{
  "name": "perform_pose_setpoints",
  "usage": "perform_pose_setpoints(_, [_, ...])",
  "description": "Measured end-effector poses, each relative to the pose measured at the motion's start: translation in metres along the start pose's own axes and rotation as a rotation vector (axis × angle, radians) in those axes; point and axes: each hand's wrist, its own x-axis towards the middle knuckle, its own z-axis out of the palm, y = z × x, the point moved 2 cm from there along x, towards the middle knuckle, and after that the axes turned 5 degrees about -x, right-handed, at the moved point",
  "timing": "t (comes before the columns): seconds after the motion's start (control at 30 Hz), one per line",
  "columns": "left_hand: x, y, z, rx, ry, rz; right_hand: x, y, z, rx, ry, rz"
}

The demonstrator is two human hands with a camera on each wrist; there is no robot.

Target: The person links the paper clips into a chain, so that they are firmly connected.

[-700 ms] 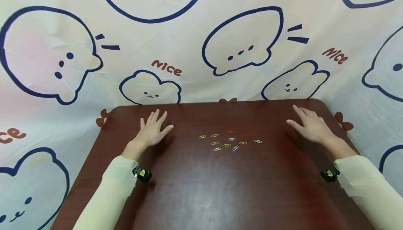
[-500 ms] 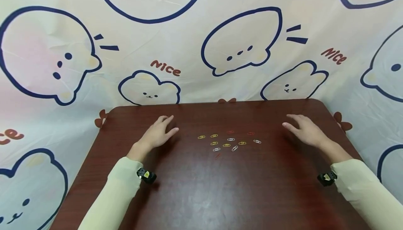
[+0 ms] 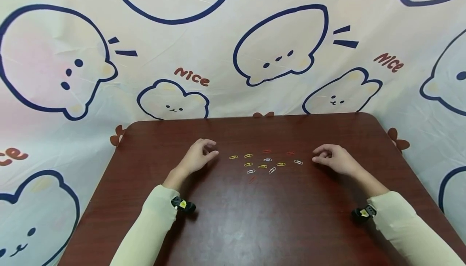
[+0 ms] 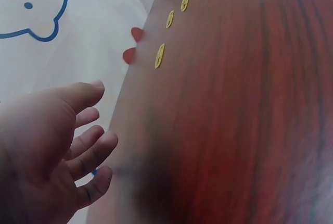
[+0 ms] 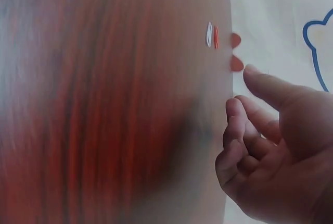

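Observation:
Several paper clips in yellow, white and red lie scattered flat on the brown table (image 3: 233, 225). My left hand (image 3: 198, 155) hovers just left of them, nearest a yellow paper clip (image 3: 233, 157). Its fingers are loosely bent, with nothing between them; the left wrist view shows that yellow clip (image 4: 159, 56) beyond the thumb. To the right of the group hangs my right hand (image 3: 335, 159), fingers loosely curled and holding nothing. Nearest it lie a white paper clip (image 3: 298, 162) and a red paper clip (image 3: 290, 153). Neither hand touches a clip.
A pale cloth (image 3: 225, 55) printed with cartoon outlines hangs behind the table and along its sides. Each wrist wears a black strapped device, one on the left wrist (image 3: 183, 204) and one on the right wrist (image 3: 364, 213).
Both hands have moved inward toward the paper clips, the left one rightward and the right one leftward. Their fingers, spread before, are now more bent. The clips lie as before.

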Motion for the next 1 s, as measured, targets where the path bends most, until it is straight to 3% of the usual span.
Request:
perform_pose_setpoints(0.33, [0.011,0.011,0.026,0.019,-0.028,-0.001,0.006,-0.008,0.024,0.024,0.014,0.003])
perform_pose_setpoints(0.57, [0.017,0.015,0.043,0.138,-0.021,-0.049,0.010,-0.017,0.034,0.001,0.017,-0.019])
perform_pose_setpoints(0.77, [0.021,0.020,0.050,0.203,-0.013,-0.067,0.014,-0.022,0.039,-0.038,0.019,-0.012])
perform_pose_setpoints(1.0, [0.022,0.024,0.051,0.218,-0.037,-0.079,0.019,-0.024,0.040,-0.064,0.005,-0.027])
